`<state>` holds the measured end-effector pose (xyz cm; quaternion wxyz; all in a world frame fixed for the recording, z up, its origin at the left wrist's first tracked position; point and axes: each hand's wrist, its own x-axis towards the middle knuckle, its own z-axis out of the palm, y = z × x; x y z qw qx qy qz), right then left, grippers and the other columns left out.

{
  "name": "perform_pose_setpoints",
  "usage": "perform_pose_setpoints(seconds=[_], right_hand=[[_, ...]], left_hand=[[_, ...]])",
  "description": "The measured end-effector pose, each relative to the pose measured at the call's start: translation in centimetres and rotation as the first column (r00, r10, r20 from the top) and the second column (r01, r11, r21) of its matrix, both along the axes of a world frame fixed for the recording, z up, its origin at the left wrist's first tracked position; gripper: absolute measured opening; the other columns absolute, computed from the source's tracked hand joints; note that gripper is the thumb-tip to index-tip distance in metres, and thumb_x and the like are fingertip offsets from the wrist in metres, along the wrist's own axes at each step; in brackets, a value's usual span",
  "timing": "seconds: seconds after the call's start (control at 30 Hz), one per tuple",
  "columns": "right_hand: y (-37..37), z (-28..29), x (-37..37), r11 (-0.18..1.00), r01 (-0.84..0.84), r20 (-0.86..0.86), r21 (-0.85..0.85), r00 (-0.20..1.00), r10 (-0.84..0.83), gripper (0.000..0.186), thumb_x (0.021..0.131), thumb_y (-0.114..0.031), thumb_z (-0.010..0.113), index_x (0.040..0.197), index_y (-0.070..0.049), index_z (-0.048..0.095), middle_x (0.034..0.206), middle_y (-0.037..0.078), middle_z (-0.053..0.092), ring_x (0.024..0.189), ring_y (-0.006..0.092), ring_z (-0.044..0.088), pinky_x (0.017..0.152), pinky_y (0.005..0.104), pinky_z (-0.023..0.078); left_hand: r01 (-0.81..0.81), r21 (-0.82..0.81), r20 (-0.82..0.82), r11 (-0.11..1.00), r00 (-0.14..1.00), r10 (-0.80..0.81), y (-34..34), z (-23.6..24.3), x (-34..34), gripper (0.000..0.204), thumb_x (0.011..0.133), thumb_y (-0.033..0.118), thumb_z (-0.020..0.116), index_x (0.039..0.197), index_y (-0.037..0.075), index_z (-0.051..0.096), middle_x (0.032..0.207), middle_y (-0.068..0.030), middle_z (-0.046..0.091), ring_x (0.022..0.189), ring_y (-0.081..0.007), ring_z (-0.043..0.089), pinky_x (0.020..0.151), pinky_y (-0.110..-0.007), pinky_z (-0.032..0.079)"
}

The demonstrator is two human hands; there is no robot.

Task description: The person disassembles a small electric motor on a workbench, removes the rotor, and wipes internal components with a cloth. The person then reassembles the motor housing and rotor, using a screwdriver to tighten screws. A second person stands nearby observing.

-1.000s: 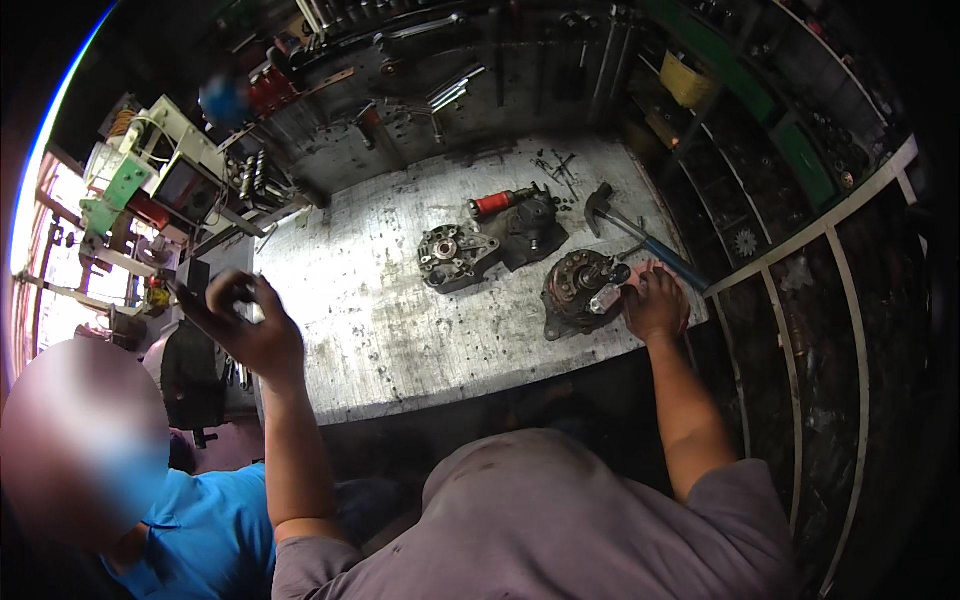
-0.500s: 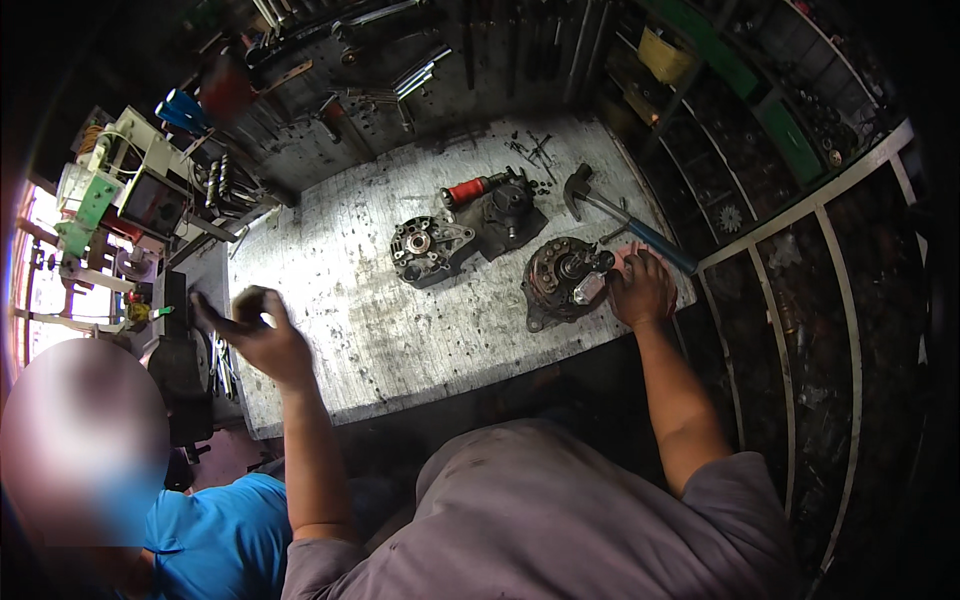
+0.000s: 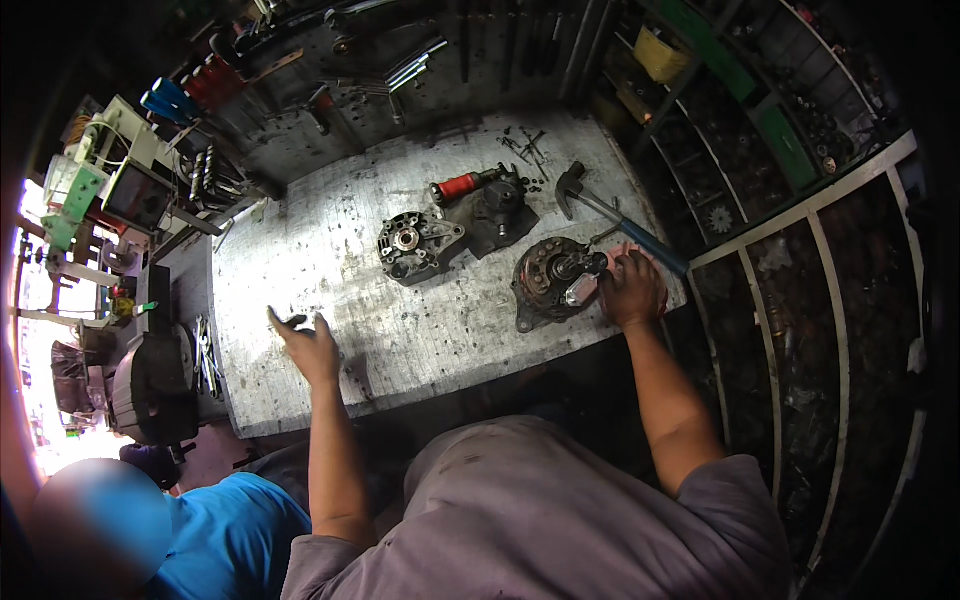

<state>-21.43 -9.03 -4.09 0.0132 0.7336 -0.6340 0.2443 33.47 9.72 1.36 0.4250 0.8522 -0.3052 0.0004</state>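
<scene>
My left hand (image 3: 312,348) is raised over the left part of the metal workbench (image 3: 350,385), thumb and fingers apart, holding nothing. Toward the bench's right end, my right hand (image 3: 634,290) lies palm down with its fingers spread, against the right side of a round alternator part (image 3: 548,275). A pinkish cloth or pad (image 3: 622,252) shows by its fingertips; what is under the palm is hidden. Left of that part sits an alternator end housing (image 3: 405,240), beside a dark metal part (image 3: 498,215). A red-handled tool (image 3: 458,187) lies behind them.
A blue-handled hammer (image 3: 640,240) lies behind my right hand, with loose bolts (image 3: 525,148) farther back. Wrenches (image 3: 205,355) and a dark machine (image 3: 155,385) stand left of the bench. A person in blue (image 3: 235,530) is close at lower left. Shelving (image 3: 790,340) lines the right side.
My left hand has moved right and slightly down, and its curled fingers have straightened. My right hand stays by the alternator part. The view has shifted slightly; the person in blue is lower.
</scene>
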Motion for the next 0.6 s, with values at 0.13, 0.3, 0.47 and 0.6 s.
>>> perform_pose_setpoints(seconds=[0.13,0.3,0.47,0.6], right_hand=[[0.1,-0.1,0.0,0.993,-0.012,-0.036,-0.119,0.999,0.008,0.035,0.093,-0.034,0.080,0.117,-0.009,0.075,0.131,0.018,0.072,0.124,0.0422,0.067,0.109,0.0527,0.052],[0.0,-0.1,0.2,0.991,-0.014,-0.058,-0.131,0.998,0.006,0.031,0.094,-0.031,0.080,0.116,-0.011,0.075,0.129,0.017,0.072,0.123,0.0403,0.067,0.108,0.0524,0.052],[-0.2,-0.3,0.2,0.998,0.006,-0.058,-0.070,0.998,-0.010,0.036,0.092,-0.034,0.080,0.118,-0.010,0.075,0.133,0.016,0.071,0.128,0.0396,0.065,0.112,0.0522,0.050],[-0.3,-0.5,0.1,0.999,0.050,-0.039,0.021,0.998,-0.049,0.047,0.089,-0.038,0.079,0.126,-0.010,0.076,0.142,0.018,0.069,0.136,0.0405,0.062,0.119,0.0528,0.046]], left_hand=[[0.198,0.147,0.050,0.969,0.977,-0.207,2.8,-4.5,-2.7,0.085,0.096,0.018,0.080,0.169,0.007,0.038,0.117,-0.0160,0.070,0.096,-0.0345,0.069,0.091,-0.049,0.055],[0.217,0.177,0.155,0.960,0.957,-0.245,2.8,-4.7,-3.0,0.070,0.097,0.021,0.079,0.160,0.007,0.051,0.115,-0.0115,0.070,0.100,-0.0321,0.068,0.097,-0.049,0.052],[0.202,0.225,0.129,0.953,0.964,-0.234,2.3,-3.7,-3.1,0.059,0.098,0.021,0.078,0.152,0.007,0.059,0.115,-0.0107,0.071,0.100,-0.0310,0.069,0.097,-0.047,0.053],[0.184,0.230,0.077,0.956,0.975,-0.207,2.1,-3.7,-3.3,0.050,0.098,0.020,0.076,0.145,0.007,0.064,0.114,-0.0107,0.071,0.100,-0.0304,0.070,0.097,-0.046,0.054]])
